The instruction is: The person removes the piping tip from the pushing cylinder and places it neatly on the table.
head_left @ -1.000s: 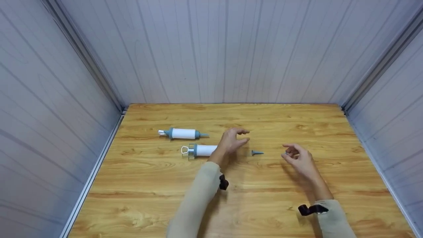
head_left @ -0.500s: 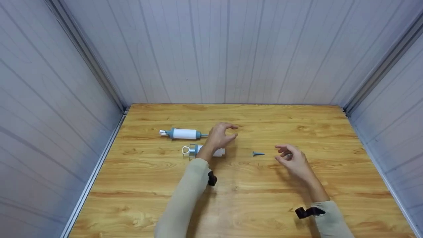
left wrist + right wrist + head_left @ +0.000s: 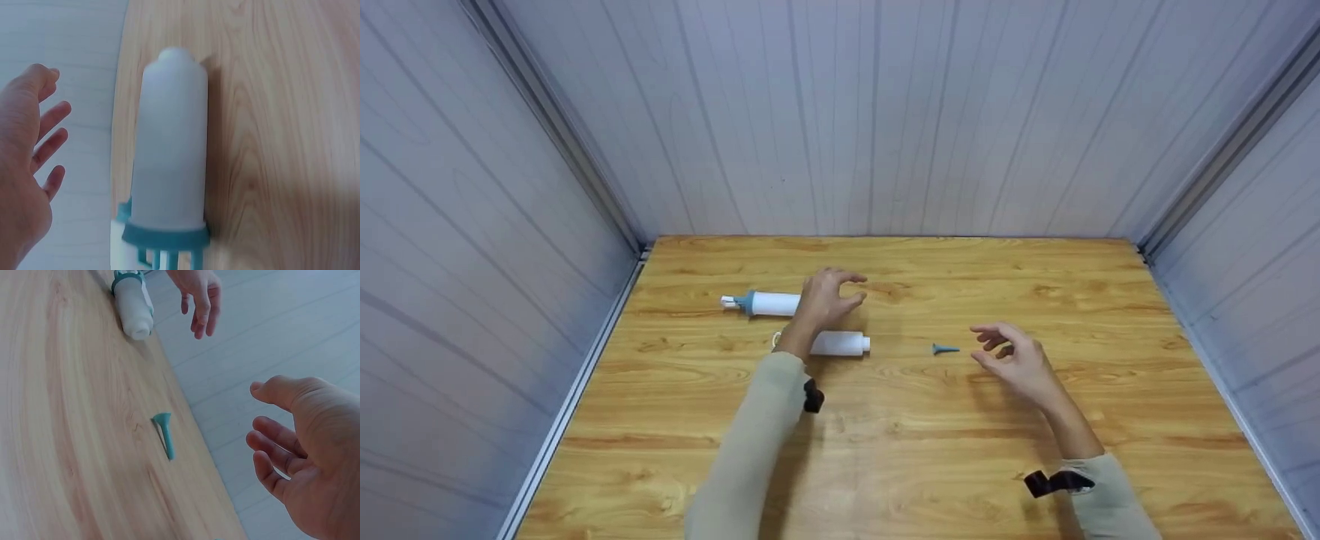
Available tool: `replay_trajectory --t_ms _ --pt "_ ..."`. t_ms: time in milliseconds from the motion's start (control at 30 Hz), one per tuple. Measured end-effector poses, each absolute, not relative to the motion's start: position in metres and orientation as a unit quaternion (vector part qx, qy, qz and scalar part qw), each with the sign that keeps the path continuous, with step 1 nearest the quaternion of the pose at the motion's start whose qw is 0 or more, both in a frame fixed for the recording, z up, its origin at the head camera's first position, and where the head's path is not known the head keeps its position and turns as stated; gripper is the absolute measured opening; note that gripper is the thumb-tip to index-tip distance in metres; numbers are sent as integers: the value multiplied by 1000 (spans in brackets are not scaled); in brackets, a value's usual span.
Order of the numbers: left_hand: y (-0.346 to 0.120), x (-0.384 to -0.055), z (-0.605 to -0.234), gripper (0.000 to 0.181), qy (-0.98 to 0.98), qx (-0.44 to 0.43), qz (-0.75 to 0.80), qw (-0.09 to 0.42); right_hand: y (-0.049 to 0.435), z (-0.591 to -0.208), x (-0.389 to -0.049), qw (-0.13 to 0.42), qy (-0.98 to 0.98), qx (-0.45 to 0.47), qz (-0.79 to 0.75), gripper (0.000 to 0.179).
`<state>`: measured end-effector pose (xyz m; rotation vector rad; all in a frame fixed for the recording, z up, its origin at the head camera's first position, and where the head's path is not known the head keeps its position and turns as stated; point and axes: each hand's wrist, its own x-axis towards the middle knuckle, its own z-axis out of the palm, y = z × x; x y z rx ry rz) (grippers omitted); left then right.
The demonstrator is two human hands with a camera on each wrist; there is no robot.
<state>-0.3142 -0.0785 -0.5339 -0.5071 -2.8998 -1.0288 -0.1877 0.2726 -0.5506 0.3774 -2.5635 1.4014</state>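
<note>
My left hand [image 3: 823, 298] is held over the front end of the farther white-and-teal syringe-like tool [image 3: 775, 303], hiding its tip. Its fingers are spread apart from the thumb with nothing between them. A second such tool [image 3: 170, 146], a white barrel with a teal collar and a bare white neck, lies beneath the left wrist, its handle end partly covered by the arm in the head view. A small teal nozzle [image 3: 165, 433], flared at one end, lies on the table. To its right hovers my right hand [image 3: 1014, 358], fingers loosely bent and holding nothing.
The wood-grain table [image 3: 900, 465] meets a pale panelled wall [image 3: 885, 112] at the back, with similar walls on both sides. Black camera mounts [image 3: 813, 396] sit at both wrists.
My left hand has moved left and away, from beyond the nearer tool's neck to over the farther tool, uncovering the neck. My right hand has drifted slightly left toward the nozzle.
</note>
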Motion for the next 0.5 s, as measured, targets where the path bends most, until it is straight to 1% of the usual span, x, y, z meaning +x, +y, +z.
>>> replay_trajectory --t_ms 133,333,500 --pt "-94 -313 -536 35 -932 -149 -331 18 268 -545 -186 102 -864 137 473 35" --pt "-115 -312 -539 38 -933 -126 -336 17 265 -540 -183 92 -868 138 467 36" --pt "-131 -313 -541 43 -940 -119 -319 14 264 -538 -182 109 -864 155 466 38"
